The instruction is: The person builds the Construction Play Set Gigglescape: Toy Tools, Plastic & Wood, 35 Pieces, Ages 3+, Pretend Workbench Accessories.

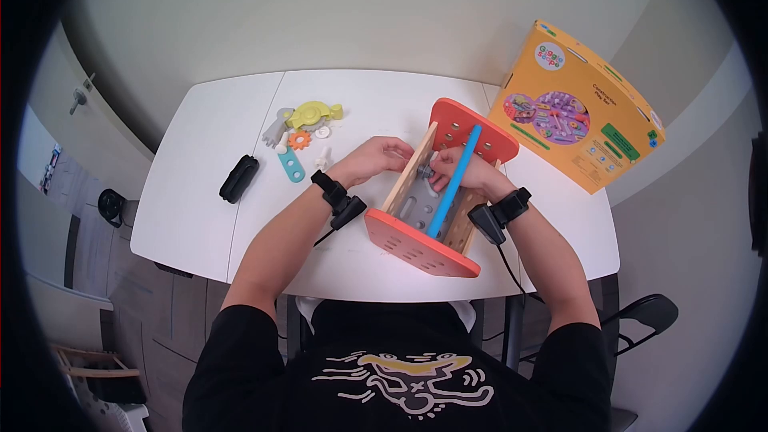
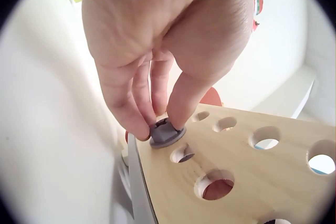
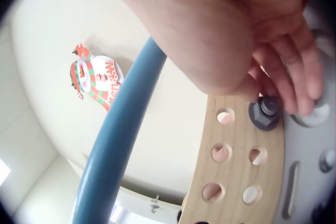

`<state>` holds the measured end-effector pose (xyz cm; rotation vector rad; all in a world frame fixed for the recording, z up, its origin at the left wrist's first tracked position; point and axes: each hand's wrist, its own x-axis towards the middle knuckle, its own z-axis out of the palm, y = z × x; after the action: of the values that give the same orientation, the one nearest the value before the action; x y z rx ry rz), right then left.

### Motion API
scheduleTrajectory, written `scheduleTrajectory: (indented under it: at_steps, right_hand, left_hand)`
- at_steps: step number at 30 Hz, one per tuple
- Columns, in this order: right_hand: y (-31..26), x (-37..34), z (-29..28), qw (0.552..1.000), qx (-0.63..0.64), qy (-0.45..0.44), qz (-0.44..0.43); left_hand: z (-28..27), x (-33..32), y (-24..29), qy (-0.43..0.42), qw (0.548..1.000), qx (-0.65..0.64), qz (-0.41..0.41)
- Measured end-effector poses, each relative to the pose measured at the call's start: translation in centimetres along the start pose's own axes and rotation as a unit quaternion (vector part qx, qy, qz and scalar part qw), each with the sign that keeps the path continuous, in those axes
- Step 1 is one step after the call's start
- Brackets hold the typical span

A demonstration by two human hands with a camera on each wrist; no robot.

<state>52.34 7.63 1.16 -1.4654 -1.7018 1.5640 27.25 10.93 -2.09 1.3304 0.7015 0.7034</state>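
A toy workbench with red end panels, wooden sides and a blue bar stands tilted on the table. My left hand is at its left wooden side, fingertips and thumb pinching a grey bolt head on the outer face near the edge. My right hand reaches inside, under the blue bar. On the inner face, a grey hex nut sits around a bolt end, between the right thumb and fingertips. A grey perforated panel adjoins the wood there.
Left of the workbench lie a yellow-green toy piece, an orange gear, a teal strip with holes and white pieces. A black case is farther left. An orange box stands at the right.
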Motion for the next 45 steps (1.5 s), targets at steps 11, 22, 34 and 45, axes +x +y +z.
scheduleTrajectory:
  at_steps: [11,22,34,45]
  right_hand:
    - [-0.1,0.2,0.1,0.998,-0.05,-0.033,0.001]
    - [0.2,0.1,0.4,1.0,-0.01,0.004,-0.007]
    - [-0.5,0.3,0.2,0.994,-0.096,-0.061,-0.001]
    - [-1.0,-0.5,0.8,1.0,-0.004,-0.005,0.003]
  left_hand:
    - [-0.2,0.0,0.1,-0.029,0.999,0.035,-0.003]
    - [-0.1,0.1,-0.6,-0.01,0.999,0.012,0.029]
    - [-0.4,-0.1,0.3,-0.048,0.997,0.06,0.002]
    - [0.1,0.0,-0.5,-0.001,1.0,-0.005,0.019]
